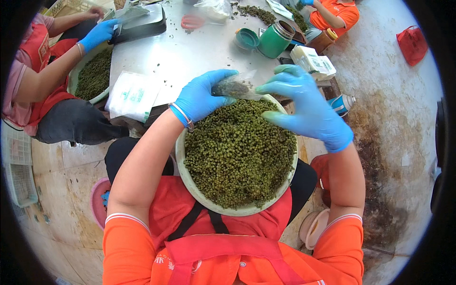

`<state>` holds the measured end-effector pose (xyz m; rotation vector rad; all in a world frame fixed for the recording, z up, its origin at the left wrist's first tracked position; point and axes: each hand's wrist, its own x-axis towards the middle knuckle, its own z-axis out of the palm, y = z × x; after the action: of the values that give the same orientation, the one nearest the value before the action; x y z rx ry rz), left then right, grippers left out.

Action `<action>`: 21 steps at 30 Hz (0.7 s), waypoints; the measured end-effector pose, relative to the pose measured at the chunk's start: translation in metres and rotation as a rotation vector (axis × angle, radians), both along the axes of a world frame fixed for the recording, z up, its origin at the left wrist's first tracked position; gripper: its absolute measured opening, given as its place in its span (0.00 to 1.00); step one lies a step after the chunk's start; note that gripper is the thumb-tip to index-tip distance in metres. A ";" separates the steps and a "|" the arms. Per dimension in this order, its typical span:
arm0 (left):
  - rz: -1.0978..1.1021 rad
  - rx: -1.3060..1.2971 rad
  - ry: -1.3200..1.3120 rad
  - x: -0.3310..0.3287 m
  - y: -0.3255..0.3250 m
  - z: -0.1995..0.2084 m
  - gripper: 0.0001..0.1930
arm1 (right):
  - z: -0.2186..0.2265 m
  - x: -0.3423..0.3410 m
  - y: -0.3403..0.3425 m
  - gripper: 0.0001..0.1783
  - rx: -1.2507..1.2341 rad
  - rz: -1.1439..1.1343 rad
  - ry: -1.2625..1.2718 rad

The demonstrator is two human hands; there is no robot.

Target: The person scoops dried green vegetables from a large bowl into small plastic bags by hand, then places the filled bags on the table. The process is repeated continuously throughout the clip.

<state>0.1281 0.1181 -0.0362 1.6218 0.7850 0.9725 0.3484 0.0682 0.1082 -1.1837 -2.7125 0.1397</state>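
Note:
My left hand, in a blue glove, is closed round a small clear plastic bag with dark bits in it. The bag lies sideways over the far rim of a pale tub. My right hand, also in a blue glove, has its fingers and thumb spread. Its index fingertip is close to the bag's mouth; whether it touches cannot be made out. Below both hands, the pale tub sits on my lap, heaped with small green berry-like clusters.
The metal table carries flat plastic bags, a green canister, a green lid and white packs. A spray can is right of it. Co-workers' gloved hands work at left and far right.

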 end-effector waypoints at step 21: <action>0.236 0.391 -0.030 -0.003 -0.007 0.043 0.29 | -0.051 -0.026 0.040 0.15 0.357 -0.005 0.155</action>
<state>0.1248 0.1110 0.0071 1.8680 0.8142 1.3828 0.3228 0.1083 0.0575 -1.0272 -2.4645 -0.2341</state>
